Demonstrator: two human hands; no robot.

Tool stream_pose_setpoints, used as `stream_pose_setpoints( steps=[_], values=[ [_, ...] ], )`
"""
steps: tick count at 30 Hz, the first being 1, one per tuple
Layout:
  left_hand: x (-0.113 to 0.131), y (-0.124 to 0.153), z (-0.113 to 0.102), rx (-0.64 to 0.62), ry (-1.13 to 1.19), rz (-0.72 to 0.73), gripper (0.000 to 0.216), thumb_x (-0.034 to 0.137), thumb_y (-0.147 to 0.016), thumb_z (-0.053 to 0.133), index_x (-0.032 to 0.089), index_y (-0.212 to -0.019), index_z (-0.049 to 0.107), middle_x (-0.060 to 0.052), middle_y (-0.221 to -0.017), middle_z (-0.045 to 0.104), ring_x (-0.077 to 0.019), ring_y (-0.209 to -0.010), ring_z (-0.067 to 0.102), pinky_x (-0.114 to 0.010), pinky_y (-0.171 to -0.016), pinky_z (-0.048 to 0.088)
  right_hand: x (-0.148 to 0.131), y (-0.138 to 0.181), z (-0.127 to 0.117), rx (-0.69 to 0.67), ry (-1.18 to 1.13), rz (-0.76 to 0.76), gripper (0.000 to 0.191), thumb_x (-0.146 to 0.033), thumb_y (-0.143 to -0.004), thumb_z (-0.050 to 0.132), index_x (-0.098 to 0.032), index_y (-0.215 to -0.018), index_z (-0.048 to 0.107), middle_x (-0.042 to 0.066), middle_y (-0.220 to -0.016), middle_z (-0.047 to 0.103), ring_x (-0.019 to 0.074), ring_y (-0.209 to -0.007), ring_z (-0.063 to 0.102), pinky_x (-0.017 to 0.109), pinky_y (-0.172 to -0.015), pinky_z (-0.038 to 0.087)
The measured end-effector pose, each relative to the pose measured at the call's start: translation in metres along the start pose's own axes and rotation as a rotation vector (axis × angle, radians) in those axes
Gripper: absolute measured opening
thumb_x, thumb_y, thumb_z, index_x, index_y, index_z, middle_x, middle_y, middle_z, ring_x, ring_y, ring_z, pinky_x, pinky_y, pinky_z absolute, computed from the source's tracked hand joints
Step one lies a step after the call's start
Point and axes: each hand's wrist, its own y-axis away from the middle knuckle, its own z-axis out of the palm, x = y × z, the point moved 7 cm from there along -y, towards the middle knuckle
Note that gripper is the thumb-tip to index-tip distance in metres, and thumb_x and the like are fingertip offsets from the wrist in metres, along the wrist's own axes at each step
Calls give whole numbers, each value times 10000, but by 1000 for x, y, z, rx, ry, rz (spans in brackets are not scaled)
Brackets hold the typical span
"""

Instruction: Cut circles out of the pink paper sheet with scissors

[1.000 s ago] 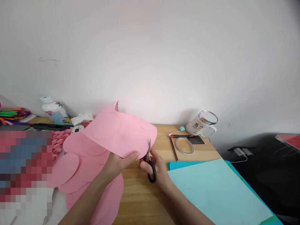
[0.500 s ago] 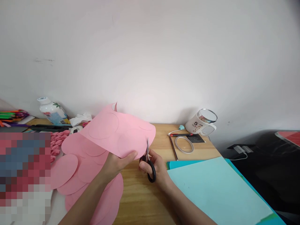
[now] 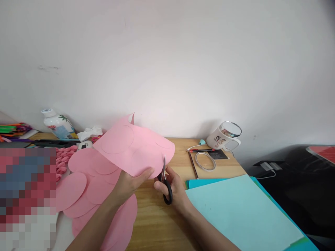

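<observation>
A pink paper sheet (image 3: 141,146) with curved pencil outlines is held up above the desk. My left hand (image 3: 133,183) pinches its lower edge, thumb on top and fingers hidden beneath. In my right hand (image 3: 172,186) are black-handled scissors (image 3: 168,191), their blades at the sheet's right part, one blade showing above the paper. Under the sheet and my left forearm lie several overlapping pink paper ovals (image 3: 70,191).
On the right are light blue paper sheets (image 3: 235,212). Behind them sit a white mug (image 3: 221,137), a clear ring (image 3: 206,161) and pens (image 3: 201,150). A white bottle (image 3: 59,123), crumpled tissue (image 3: 90,133) and pink braided pieces (image 3: 64,158) stand left. A wall rises behind.
The scissors' handles have spread a little apart and their lower end has dropped slightly. The pink sheet has shifted slightly right. My left hand keeps its hold.
</observation>
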Motion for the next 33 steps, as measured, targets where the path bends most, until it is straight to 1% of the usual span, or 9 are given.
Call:
stream_pose_setpoints(
  steps=[4,10,20,26,30,33],
  values=[
    [3,0,1,0,-3,-11,414,365,-746,623,167,-1107,577,-75,-976,693,-264,-1070,564,-425,-932,449,-5,-1,0,8,-12,1,486,-397,-608,753,-199,-896,415,-65,-593,432,87,-516,319,208,-456,234],
    [6,1,1,7,11,-21,428,361,-723,642,169,-1101,579,-77,-983,692,-259,-1058,573,-403,-921,459,-4,0,0,-3,4,1,442,-408,-650,718,-202,-868,394,-76,-568,414,79,-496,295,203,-448,207],
    [5,0,0,-17,26,-3,422,316,-752,632,171,-1143,563,-65,-973,700,-249,-1051,580,-396,-930,452,1,-1,-2,11,48,21,479,-465,-631,715,-212,-848,370,-83,-563,394,74,-475,282,205,-448,215],
    [6,-1,-1,-15,49,3,460,296,-746,639,175,-1178,537,-70,-1051,681,-239,-1030,590,-376,-892,478,1,-1,-3,25,77,20,495,-502,-629,699,-214,-842,358,-90,-524,403,76,-445,310,202,-429,230],
    [3,-1,0,-47,55,14,438,291,-771,623,177,-1185,532,-66,-1045,683,-223,-1042,583,-360,-908,465,3,-1,-5,33,82,15,484,-490,-640,697,-212,-843,356,-95,-497,425,73,-425,325,197,-417,240],
    [2,-2,-1,-26,56,40,433,294,-772,624,176,-1179,534,-64,-1037,684,-225,-1064,569,-360,-911,460,6,-1,-5,38,66,11,474,-476,-647,698,-212,-850,360,-94,-485,441,77,-417,352,196,-414,253]
  ],
)
